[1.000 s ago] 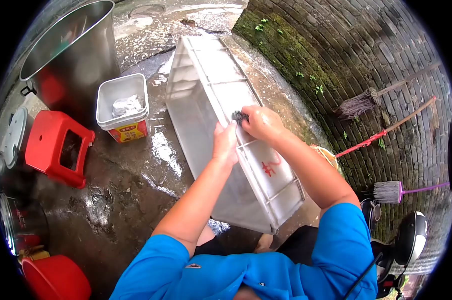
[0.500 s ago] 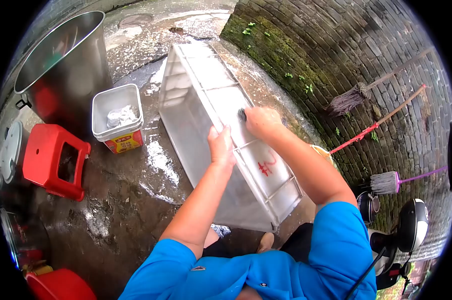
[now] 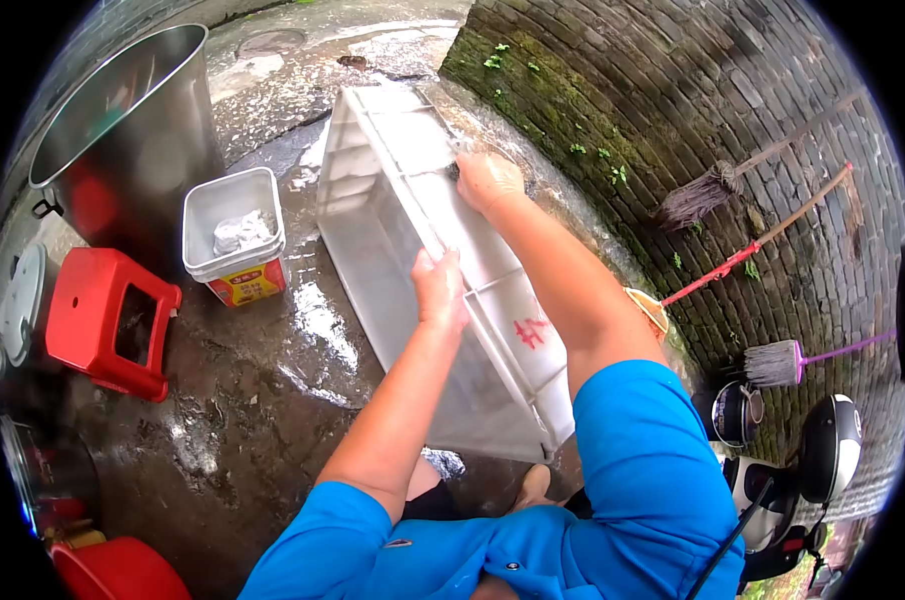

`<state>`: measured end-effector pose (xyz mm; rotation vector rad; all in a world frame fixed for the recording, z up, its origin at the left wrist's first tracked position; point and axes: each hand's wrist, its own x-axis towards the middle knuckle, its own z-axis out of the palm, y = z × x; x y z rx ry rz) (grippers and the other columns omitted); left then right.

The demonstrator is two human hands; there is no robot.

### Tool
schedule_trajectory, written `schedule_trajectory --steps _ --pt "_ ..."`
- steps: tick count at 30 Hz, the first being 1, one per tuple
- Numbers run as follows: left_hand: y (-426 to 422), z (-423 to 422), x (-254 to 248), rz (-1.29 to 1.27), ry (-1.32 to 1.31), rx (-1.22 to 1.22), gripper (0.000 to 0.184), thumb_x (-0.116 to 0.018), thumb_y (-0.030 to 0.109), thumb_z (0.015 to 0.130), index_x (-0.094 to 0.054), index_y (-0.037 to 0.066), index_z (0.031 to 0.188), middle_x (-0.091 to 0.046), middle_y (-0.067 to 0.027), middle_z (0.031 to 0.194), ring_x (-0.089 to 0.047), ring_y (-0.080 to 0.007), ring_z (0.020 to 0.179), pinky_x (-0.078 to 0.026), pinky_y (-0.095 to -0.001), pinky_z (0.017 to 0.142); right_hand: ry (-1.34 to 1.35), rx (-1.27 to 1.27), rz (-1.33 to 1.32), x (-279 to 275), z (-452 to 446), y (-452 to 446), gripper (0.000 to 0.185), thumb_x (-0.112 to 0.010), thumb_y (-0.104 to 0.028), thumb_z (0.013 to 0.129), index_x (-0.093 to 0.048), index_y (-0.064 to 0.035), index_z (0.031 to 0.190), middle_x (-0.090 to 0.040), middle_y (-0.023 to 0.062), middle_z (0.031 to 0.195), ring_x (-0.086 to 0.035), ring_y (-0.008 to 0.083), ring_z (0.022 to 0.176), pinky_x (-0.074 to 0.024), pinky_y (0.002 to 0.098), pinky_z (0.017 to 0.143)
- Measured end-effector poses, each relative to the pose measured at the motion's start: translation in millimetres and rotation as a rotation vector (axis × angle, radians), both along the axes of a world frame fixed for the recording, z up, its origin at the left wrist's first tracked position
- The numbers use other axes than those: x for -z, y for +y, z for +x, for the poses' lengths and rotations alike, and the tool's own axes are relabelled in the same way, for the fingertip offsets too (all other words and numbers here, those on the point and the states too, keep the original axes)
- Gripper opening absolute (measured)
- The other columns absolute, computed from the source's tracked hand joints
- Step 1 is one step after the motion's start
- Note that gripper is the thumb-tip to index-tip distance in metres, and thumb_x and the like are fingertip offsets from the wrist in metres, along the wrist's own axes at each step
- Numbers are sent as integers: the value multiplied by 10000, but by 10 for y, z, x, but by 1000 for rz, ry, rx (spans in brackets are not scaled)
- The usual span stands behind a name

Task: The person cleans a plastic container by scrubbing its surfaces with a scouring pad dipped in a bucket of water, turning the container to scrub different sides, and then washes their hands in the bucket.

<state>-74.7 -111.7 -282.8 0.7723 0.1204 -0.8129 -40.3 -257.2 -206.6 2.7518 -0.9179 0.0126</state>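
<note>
A large white plastic crate stands tipped on its side on the wet ground, its open side facing left and red marks on its outer wall. My left hand is closed around the crate's upper rim near the middle. Against the outer wall, toward the far end, my right hand presses a small grey scouring pad. Most of the pad is hidden under the fingers.
Left of the crate are a white bucket holding something whitish, a red stool and a tall metal bin. Along the brick wall at right lean a mop and brooms; a scooter is at lower right.
My right hand has slid with the scouring pad along the crate's outer wall toward its far end. My left hand stays on the rim, and the crate has barely moved.
</note>
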Motion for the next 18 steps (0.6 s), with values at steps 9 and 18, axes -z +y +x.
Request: schedule_trajectory --steps 9,18 --pt "21 -3 -82 -69 49 -9 163 -512 32 906 -541 -22 1057 -618 -106 981 -590 -174 872 -494 -323 794 334 17 241 -415 -1016 517 226 -528 -189 832 -671 -107 986 -683 157 962 -654 329 947 -521 443 810" --pt "103 15 -116 28 -20 6 178 -521 140 951 -527 -10 1048 -608 -105 987 -590 -173 851 -501 -322 750 -172 -25 67 152 20 202 216 -582 -196 809 -632 -120 1006 -643 128 1020 -628 311 961 -515 429 834"
